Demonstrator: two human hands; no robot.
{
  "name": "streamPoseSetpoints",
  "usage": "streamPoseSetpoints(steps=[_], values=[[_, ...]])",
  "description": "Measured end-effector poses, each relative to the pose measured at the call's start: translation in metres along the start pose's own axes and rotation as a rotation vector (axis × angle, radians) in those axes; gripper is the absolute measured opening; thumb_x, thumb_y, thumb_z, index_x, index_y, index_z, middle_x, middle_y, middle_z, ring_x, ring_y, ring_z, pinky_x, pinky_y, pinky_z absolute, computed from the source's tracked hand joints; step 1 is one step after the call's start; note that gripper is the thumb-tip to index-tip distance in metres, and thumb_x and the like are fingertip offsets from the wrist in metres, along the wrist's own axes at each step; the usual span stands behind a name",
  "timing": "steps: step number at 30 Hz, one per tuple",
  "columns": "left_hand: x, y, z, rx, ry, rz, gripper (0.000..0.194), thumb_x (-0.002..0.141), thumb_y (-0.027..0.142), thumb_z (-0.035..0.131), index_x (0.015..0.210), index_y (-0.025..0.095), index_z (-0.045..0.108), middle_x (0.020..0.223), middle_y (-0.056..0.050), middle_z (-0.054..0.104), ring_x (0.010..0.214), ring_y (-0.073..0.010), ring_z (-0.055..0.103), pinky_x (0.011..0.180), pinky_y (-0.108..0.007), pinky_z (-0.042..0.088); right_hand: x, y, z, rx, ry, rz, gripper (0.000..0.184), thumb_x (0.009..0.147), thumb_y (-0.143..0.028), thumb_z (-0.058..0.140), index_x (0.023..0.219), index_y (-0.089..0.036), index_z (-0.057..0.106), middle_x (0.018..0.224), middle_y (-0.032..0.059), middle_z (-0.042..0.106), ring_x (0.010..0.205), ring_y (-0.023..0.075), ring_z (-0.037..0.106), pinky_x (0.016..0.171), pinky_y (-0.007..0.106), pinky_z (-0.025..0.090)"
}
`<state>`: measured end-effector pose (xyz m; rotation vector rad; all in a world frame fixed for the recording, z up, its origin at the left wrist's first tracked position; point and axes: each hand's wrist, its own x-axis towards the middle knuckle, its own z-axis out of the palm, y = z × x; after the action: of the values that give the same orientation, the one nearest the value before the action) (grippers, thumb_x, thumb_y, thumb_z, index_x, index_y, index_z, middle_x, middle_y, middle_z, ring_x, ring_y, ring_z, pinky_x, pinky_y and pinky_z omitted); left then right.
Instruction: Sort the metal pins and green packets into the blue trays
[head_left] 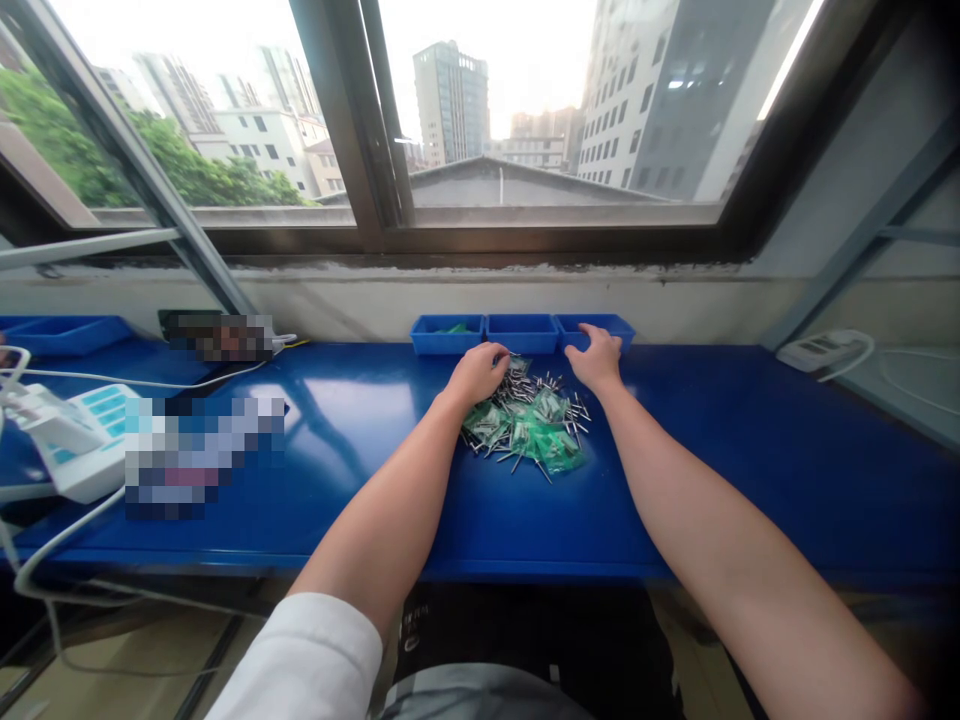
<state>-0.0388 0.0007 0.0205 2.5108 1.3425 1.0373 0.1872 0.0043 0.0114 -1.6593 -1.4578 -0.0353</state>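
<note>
On the blue table lies a heap of slim metal pins (519, 388), mixed with small green-tinted plastic bags (546, 440). My left hand (478, 374) is at the heap's upper left edge, its fingers curled together at the pins. What those fingers hold, if anything, is hidden. At the front of the right blue bin (621, 330), my right hand (598, 360) has its thumb and fingers apart, with some fingers reaching over the rim. I see nothing in its grip. The middle blue bin (521, 338) stands between the two hands, behind the heap.
The left blue bin (448, 343) holds something green. Another blue tray (71, 335) sits far left, near a white power strip (94, 440) with cables. A white device (817, 348) with a cord stands at right. The window frame (480, 242) rises behind the table.
</note>
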Motion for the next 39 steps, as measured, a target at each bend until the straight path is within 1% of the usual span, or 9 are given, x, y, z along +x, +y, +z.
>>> streamPoseSetpoints(steps=[8, 14, 16, 19, 22, 25, 28, 34, 39], values=[[0.0, -0.004, 0.003, 0.034, -0.051, 0.02, 0.025, 0.085, 0.028, 0.047, 0.096, 0.017, 0.067, 0.099, -0.007, 0.067, 0.094, -0.0201, 0.06, 0.088, -0.031, 0.046, 0.003, 0.005, 0.001, -0.112, -0.132, 0.093, 0.069, 0.069, -0.036, 0.059, 0.134, -0.019, 0.041, 0.139, 0.0122, 0.039, 0.118, 0.0367, 0.035, 0.094, 0.052, 0.034], [-0.001, -0.001, 0.001, 0.037, -0.095, 0.004, 0.027, 0.085, 0.032, 0.048, 0.098, 0.017, 0.067, 0.102, -0.007, 0.067, 0.096, -0.0213, 0.06, 0.089, -0.032, 0.046, 0.0, 0.005, 0.004, -0.094, -0.201, 0.079, 0.073, 0.067, -0.038, 0.063, 0.135, -0.022, 0.041, 0.148, 0.0117, 0.027, 0.119, 0.0395, 0.032, 0.093, 0.054, 0.034], [-0.001, 0.0, 0.001, 0.03, -0.109, 0.003, 0.029, 0.085, 0.034, 0.048, 0.099, 0.017, 0.067, 0.104, -0.008, 0.067, 0.097, -0.0221, 0.06, 0.089, -0.032, 0.046, -0.001, 0.002, 0.004, -0.09, -0.157, 0.045, 0.067, 0.068, -0.034, 0.061, 0.132, -0.019, 0.045, 0.145, 0.0135, 0.031, 0.119, 0.0377, 0.034, 0.093, 0.052, 0.034], [-0.002, 0.0, 0.001, 0.021, -0.125, -0.007, 0.03, 0.085, 0.035, 0.049, 0.102, 0.017, 0.068, 0.106, -0.008, 0.067, 0.099, -0.0229, 0.06, 0.09, -0.032, 0.046, -0.003, -0.008, 0.003, -0.058, -0.109, -0.066, 0.043, 0.072, -0.028, 0.057, 0.113, -0.015, 0.06, 0.123, 0.0154, 0.053, 0.112, 0.0313, 0.043, 0.094, 0.045, 0.035], [-0.002, 0.0, 0.002, 0.018, -0.141, -0.012, 0.03, 0.085, 0.035, 0.05, 0.102, 0.019, 0.068, 0.106, -0.007, 0.068, 0.099, -0.0229, 0.061, 0.09, -0.031, 0.046, -0.008, -0.02, 0.001, -0.007, -0.266, -0.221, 0.027, 0.072, -0.031, 0.059, 0.092, -0.016, 0.067, 0.094, 0.0101, 0.064, 0.094, 0.0249, 0.054, 0.091, 0.038, 0.039], [-0.002, -0.001, 0.003, 0.016, -0.16, 0.004, 0.029, 0.085, 0.034, 0.049, 0.099, 0.019, 0.069, 0.103, -0.006, 0.069, 0.096, -0.0225, 0.062, 0.088, -0.03, 0.046, -0.016, -0.032, 0.001, -0.035, -0.508, -0.29, 0.034, 0.068, -0.044, 0.065, 0.089, -0.018, 0.07, 0.093, 0.0089, 0.067, 0.089, 0.0241, 0.057, 0.083, 0.034, 0.043], [-0.002, -0.002, 0.003, 0.011, -0.163, 0.022, 0.028, 0.084, 0.034, 0.049, 0.097, 0.019, 0.07, 0.1, -0.006, 0.07, 0.093, -0.0219, 0.063, 0.085, -0.03, 0.047, -0.022, -0.038, 0.003, -0.078, -0.632, -0.304, 0.028, 0.068, -0.041, 0.066, 0.085, -0.019, 0.071, 0.093, 0.0085, 0.068, 0.087, 0.0235, 0.059, 0.075, 0.03, 0.044], [-0.002, -0.001, 0.003, 0.019, -0.145, 0.017, 0.027, 0.083, 0.032, 0.05, 0.096, 0.02, 0.071, 0.101, -0.005, 0.07, 0.094, -0.0211, 0.063, 0.088, -0.029, 0.047, -0.024, -0.039, 0.006, -0.02, -0.631, -0.344, 0.014, 0.072, -0.029, 0.063, 0.076, -0.019, 0.072, 0.084, 0.0064, 0.071, 0.078, 0.0205, 0.062, 0.069, 0.027, 0.044], [-0.002, -0.002, 0.004, 0.016, -0.134, 0.024, 0.026, 0.083, 0.031, 0.052, 0.097, 0.02, 0.071, 0.1, -0.005, 0.07, 0.094, -0.0213, 0.063, 0.088, -0.029, 0.047, -0.024, -0.039, 0.008, -0.036, -0.641, -0.297, 0.013, 0.073, -0.028, 0.063, 0.067, -0.019, 0.07, 0.075, 0.0066, 0.071, 0.07, 0.0196, 0.062, 0.062, 0.027, 0.042]])
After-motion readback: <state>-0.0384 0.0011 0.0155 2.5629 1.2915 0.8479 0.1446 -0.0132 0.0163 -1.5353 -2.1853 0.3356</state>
